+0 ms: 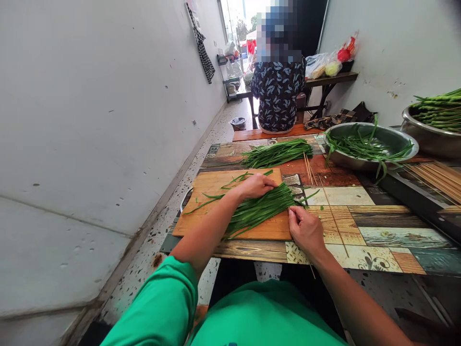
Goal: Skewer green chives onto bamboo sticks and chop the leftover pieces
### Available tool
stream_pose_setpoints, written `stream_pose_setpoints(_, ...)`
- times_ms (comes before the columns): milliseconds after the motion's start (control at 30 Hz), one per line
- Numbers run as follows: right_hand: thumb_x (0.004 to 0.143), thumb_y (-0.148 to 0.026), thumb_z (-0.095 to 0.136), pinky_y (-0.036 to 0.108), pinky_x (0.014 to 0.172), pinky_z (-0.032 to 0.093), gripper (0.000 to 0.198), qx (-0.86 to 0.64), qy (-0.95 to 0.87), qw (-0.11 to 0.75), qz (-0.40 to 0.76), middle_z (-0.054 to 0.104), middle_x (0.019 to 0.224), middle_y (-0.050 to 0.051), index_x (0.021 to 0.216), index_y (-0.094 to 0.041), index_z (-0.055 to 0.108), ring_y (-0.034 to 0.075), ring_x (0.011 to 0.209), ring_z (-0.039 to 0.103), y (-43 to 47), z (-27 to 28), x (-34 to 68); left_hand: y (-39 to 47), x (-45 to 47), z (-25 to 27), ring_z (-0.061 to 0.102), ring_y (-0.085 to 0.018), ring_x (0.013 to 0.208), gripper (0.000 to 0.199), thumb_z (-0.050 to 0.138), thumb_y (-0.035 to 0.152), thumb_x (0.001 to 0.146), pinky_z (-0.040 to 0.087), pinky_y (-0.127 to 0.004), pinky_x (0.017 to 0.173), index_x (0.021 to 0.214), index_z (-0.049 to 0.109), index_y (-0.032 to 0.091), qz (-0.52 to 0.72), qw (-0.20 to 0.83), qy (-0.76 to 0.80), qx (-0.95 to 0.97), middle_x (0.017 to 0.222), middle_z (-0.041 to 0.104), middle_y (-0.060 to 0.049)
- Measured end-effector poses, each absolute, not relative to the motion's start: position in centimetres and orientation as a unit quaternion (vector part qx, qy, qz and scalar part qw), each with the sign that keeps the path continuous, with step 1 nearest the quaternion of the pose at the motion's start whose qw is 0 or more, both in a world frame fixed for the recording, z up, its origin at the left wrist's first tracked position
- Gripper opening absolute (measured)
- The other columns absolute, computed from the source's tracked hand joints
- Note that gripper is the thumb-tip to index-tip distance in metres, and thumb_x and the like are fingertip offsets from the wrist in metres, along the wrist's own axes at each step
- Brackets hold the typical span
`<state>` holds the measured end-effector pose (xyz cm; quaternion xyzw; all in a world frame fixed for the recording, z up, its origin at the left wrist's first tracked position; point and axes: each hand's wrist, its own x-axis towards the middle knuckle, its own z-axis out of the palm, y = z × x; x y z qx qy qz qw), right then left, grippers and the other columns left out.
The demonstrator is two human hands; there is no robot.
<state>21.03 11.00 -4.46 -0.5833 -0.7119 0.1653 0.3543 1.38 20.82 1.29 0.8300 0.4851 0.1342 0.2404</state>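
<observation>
A bundle of garlic chives (264,206) lies slantwise on a wooden cutting board (201,218), its cut ends pointing right. My left hand (256,186) is closed at the far edge of the bundle near those ends, fingers bent against the stalks. On the near right side, my right hand (306,228) pinches a thin bamboo skewer (312,272), whose lower end sticks out beneath the palm. The fingertips touch or nearly touch the cut ends; whether the skewer's point has entered the stalks I cannot tell. A few loose chive leaves (212,196) stray across the board's left part.
Behind the board lies another chive pile (277,153) beside several skewers (309,168). To the right stand a steel bowl of greens (370,156), a pot of green stalks (428,139), a skewer bundle (437,178) and a long dark tool (414,197). A person (279,91) sits ahead, back turned.
</observation>
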Motion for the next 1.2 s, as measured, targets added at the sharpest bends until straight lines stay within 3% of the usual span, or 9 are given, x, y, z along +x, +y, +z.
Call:
stream_pose_setpoints(200, 0.087, -0.036, 0.041, 0.027, 0.055, 0.036, 0.034, -0.588, -0.711, 0.351, 0.160, 0.071, 0.074, 0.006, 0.089, -0.018, 0.069, 0.018, 0.061, 0.062, 11.0, -4.6, 21.0, 23.1, 0.3, 1.4, 0.064, -0.018, 0.084, 0.025, 0.057, 0.026, 0.083, 0.046, -0.025, 0.078, 0.099, 0.075, 0.018, 0.123, 0.098, 0.663, 0.732, 0.090, 0.073, -0.007)
stream_pose_setpoints(367, 0.087, -0.035, 0.040, 0.027, 0.056, 0.037, 0.034, -0.584, -0.713, 0.354, 0.160, 0.071, 0.074, 0.006, 0.090, -0.018, 0.069, 0.018, 0.061, 0.063, 11.0, -4.6, 21.0, 25.0, 0.7, -0.3, 0.063, -0.018, 0.083, 0.021, 0.066, 0.034, 0.078, 0.046, -0.026, 0.075, 0.089, 0.074, 0.019, 0.093, 0.093, 0.683, 0.719, 0.089, 0.072, -0.007)
stream_pose_setpoints(600, 0.087, -0.035, 0.041, 0.027, 0.055, 0.036, 0.034, -0.587, -0.710, 0.350, 0.169, 0.071, 0.075, 0.006, 0.090, -0.018, 0.069, 0.018, 0.060, 0.062, 11.1, -4.7, 21.0, 24.9, 0.9, -0.2, 0.057, -0.011, 0.062, 0.011, 0.063, 0.018, 0.075, 0.042, -0.020, 0.061, 0.080, 0.072, 0.013, 0.163, 0.201, 0.641, 0.723, 0.072, 0.068, -0.002)
stream_pose_setpoints(933, 0.086, -0.035, 0.041, 0.027, 0.054, 0.035, 0.034, -0.597, -0.705, 0.337, 0.179, 0.071, 0.075, 0.007, 0.091, -0.017, 0.070, 0.017, 0.058, 0.061, 11.1, -4.3, 20.9, 22.9, 1.8, 0.3, 0.055, -0.006, 0.052, 0.010, 0.056, 0.012, 0.082, 0.044, -0.017, 0.053, 0.083, 0.066, 0.010, 0.242, 0.446, 0.600, 0.618, 0.064, 0.066, 0.000)
stream_pose_setpoints(1200, 0.087, -0.035, 0.042, 0.027, 0.056, 0.036, 0.034, -0.590, -0.713, 0.343, 0.162, 0.071, 0.075, 0.006, 0.091, -0.017, 0.070, 0.019, 0.062, 0.063, 11.1, -4.6, 20.9, 23.0, 2.1, -0.6, 0.054, -0.005, 0.048, 0.009, 0.057, 0.010, 0.083, 0.041, -0.015, 0.049, 0.079, 0.065, 0.008, 0.287, 0.511, 0.574, 0.572, 0.059, 0.064, 0.001)
